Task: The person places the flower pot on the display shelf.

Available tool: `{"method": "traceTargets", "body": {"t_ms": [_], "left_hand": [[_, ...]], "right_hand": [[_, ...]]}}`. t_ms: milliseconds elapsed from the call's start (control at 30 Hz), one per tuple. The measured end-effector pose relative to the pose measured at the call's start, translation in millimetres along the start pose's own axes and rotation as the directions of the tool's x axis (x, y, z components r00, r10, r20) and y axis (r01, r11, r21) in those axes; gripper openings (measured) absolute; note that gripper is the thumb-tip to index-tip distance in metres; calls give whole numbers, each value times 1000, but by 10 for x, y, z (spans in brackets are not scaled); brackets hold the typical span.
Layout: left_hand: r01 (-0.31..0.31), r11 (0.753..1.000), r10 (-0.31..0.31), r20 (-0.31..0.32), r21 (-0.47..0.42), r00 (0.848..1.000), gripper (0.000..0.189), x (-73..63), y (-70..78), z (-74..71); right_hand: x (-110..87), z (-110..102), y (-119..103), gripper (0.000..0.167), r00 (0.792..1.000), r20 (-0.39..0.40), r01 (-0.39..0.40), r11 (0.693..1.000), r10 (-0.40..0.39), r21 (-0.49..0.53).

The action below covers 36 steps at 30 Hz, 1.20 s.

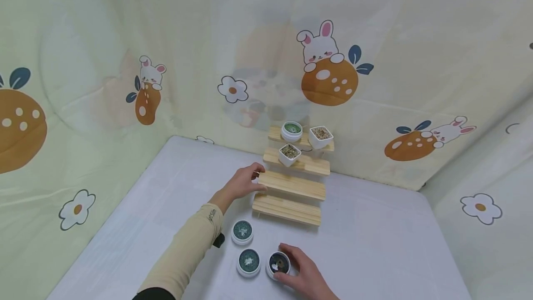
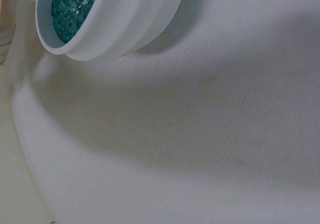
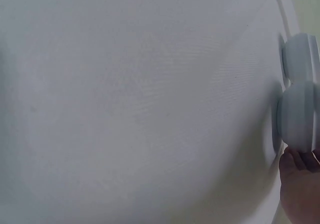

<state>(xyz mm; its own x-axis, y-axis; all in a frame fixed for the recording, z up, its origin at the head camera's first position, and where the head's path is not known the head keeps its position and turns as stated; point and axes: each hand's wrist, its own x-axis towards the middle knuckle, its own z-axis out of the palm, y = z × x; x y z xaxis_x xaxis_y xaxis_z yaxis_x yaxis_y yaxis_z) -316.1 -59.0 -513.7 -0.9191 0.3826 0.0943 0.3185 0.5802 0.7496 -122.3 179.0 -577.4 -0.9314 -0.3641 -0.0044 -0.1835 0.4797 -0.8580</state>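
Note:
A tiered wooden stand (image 1: 291, 185) stands against the back wall cloth. My left hand (image 1: 241, 183) grips the left end of one of its middle steps, thumb below and fingers above. In front, my right hand (image 1: 306, 274) holds a round white pot (image 1: 279, 264) with dark filling between thumb and fingers; the pot appears to rest on the table. In the right wrist view the fingers of that hand (image 3: 300, 189) touch a white pot (image 3: 299, 116). Two round white pots with green granules, one nearer (image 1: 249, 263) and one farther (image 1: 242, 232), stand just left of it.
On the stand's top step are a round pot with green filling (image 1: 291, 131) and a square pot with tan grains (image 1: 320, 137). Another square pot (image 1: 289, 154) sits one step lower. A white cloth covers the table (image 1: 374, 244); printed cloth walls surround it.

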Motion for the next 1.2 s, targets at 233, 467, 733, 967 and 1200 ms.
{"method": "traceTargets", "body": {"t_ms": [233,467,733,967,1200], "left_hand": [[-2,1000,2,7,0,1000,55,-1,9,-15],[0,1000,-1,6,7,1000,55,-7,17,-13],[7,1000,-7,11,-9,1000,54,-20,36,-20],[14,1000,-14,13,-12,1000,54,-13,39,-30],[13,1000,-13,12,-4,1000,54,-13,38,-25]], "right_hand": [[-18,41,32,69,1000,-7,-28,999,27,-42],[-26,66,22,66,999,-7,-34,999,33,-25],[-20,71,-6,65,998,7,-57,998,57,17],[0,74,4,64,999,13,-32,999,32,7],[11,48,-30,64,1000,-26,5,1000,-5,4]]}}
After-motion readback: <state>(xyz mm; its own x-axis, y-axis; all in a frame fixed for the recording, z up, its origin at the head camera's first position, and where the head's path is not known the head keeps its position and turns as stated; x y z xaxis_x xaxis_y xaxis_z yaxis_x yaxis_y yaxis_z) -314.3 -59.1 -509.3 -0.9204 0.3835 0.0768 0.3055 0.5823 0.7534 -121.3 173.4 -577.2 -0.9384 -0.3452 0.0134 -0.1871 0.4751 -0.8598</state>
